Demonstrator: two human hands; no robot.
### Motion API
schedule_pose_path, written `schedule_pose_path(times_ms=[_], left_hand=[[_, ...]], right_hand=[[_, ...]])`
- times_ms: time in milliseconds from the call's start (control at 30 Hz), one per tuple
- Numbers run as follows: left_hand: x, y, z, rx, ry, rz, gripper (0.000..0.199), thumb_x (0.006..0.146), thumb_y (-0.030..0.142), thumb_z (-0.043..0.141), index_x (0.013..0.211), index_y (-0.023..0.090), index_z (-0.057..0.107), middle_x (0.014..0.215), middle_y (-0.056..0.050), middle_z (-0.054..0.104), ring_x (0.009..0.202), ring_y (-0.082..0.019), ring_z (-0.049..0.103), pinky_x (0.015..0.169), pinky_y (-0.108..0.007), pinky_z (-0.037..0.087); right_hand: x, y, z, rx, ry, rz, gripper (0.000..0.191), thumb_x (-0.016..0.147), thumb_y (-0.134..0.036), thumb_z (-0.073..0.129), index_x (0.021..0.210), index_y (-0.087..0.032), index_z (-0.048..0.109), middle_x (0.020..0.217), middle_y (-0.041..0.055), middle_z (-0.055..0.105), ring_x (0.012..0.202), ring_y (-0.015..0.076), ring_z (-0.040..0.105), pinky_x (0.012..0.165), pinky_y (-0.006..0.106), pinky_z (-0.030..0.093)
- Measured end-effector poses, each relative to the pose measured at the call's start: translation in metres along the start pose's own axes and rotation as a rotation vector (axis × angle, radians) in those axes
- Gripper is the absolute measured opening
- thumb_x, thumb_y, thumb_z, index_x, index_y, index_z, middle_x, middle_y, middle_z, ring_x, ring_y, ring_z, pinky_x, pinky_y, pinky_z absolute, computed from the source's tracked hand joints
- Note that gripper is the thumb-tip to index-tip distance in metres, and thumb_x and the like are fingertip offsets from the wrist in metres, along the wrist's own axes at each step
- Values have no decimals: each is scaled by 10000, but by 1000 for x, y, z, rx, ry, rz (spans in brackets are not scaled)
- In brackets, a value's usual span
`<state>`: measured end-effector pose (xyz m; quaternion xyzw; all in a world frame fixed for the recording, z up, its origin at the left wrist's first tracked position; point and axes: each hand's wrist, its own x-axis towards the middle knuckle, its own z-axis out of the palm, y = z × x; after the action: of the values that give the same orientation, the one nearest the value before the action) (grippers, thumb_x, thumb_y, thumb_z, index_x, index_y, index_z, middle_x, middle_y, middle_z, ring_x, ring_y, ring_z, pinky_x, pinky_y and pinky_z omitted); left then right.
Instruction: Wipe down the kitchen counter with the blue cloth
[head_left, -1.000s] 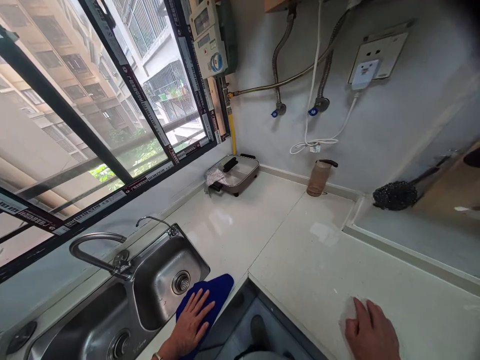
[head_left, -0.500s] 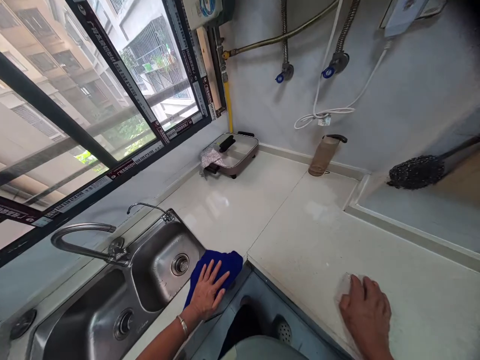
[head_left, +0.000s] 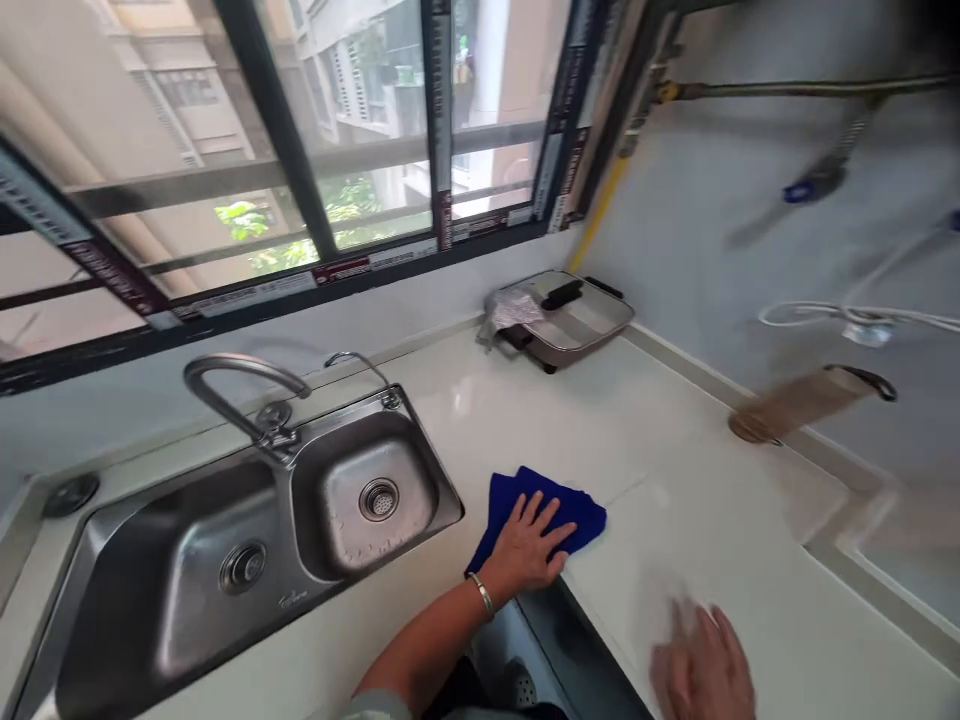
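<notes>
A blue cloth [head_left: 577, 515] lies on the white counter just right of the double sink. My left hand [head_left: 529, 550] rests flat on it with the fingers spread, a bracelet on the wrist. Over the counter at the lower right is my right hand [head_left: 705, 660], smeared by motion. Its finger shape is unclear, and whether it holds anything cannot be made out.
The steel double sink [head_left: 285, 520] fills the left, its large faucet [head_left: 240, 365] and a thin tap [head_left: 360, 360] behind. An electric pan [head_left: 577, 320] stands in the back corner. A brown translucent pitcher [head_left: 802, 405] is by the right wall.
The view has swung left. My left hand and the blue cloth have moved from the sink's front corner farther onto the counter. My right hand, earlier curled at a pale object, is now blurred.
</notes>
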<state>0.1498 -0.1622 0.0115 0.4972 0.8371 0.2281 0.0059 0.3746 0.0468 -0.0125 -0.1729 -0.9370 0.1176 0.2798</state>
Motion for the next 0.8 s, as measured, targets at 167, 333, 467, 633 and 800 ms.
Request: schedule_pose_path(times_ms=[167,333,467,633,800], left_hand=[[-14,1,-7,45,-29,23,572,1003,487,396,1533,273,386,1651,-76,299,1537,-304,197,1231,-538,225],[-50,6,-15,128,-26,16,489,976,480,474,1373,218,587,1555,-91,463,1518,-291,261,1231,-504,247],[-100,23,-21,134,0,-113,455,1003,440,440,1392,243,570,1585,-38,435,1537,-218,215,1249,-433,236],[-181,51,-41,96,-7,-407,516,1007,363,438,1517,291,399,1628,-6,360,1535,-172,211,1262,-417,214],[-251,73,-50,72,88,-642,549,952,272,509,1493,294,420,1595,-59,416,1506,-214,301,1227,-459,316]], right_hand=[[74,-76,46,200,-140,-330,531,976,-402,450,1472,-217,411,1455,153,495,1273,298,527,1046,529,492],[100,-97,80,311,-231,-552,462,934,-476,598,1311,-212,554,1384,101,544,1211,253,557,1025,520,500],[95,-98,102,445,-281,-704,443,946,-440,548,1338,-233,559,1431,114,533,1244,272,549,1046,493,479],[95,-89,121,376,-269,-826,511,960,-375,409,1425,-186,503,1458,143,534,1286,299,547,1009,461,487],[120,-94,134,431,-308,-1207,652,911,-379,503,1537,-257,369,1523,46,495,1320,254,543,1046,404,481]])
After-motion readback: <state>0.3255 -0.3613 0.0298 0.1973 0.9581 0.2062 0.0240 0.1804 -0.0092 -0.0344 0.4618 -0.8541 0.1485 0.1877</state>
